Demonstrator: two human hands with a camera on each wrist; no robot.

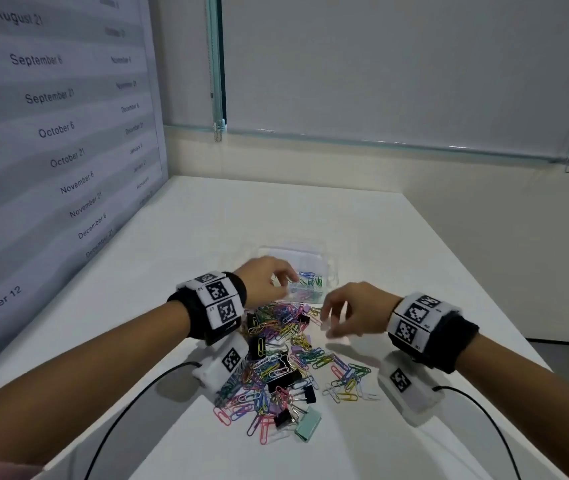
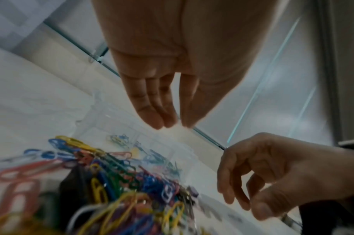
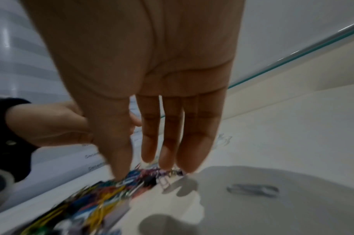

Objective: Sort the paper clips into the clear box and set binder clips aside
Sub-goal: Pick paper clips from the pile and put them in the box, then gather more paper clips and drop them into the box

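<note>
Even, soft indoor light; hands [image 3: 147, 79] cast grey shadows on the tabletop [image 3: 292, 214]. Wrist views are motion-blurred, edges bowed by wide-angle distortion.

Looking along the left hand [image 2: 172, 66], its fingers [image 2: 151, 111] hanging straight and close together, holding nothing, tips hovering over the clear box [image 2: 119, 120]. Showing a few paper clips [image 2: 118, 139] lying inside that box, blurred through its wall. Filling the lower left with a coloured heap of paper clips [image 2: 103, 179] on the white table [image 2: 31, 114], something black half buried in it. Catching the right hand [image 2: 276, 173] at lower right, fingers loosely curled, just beside the heap.
</note>
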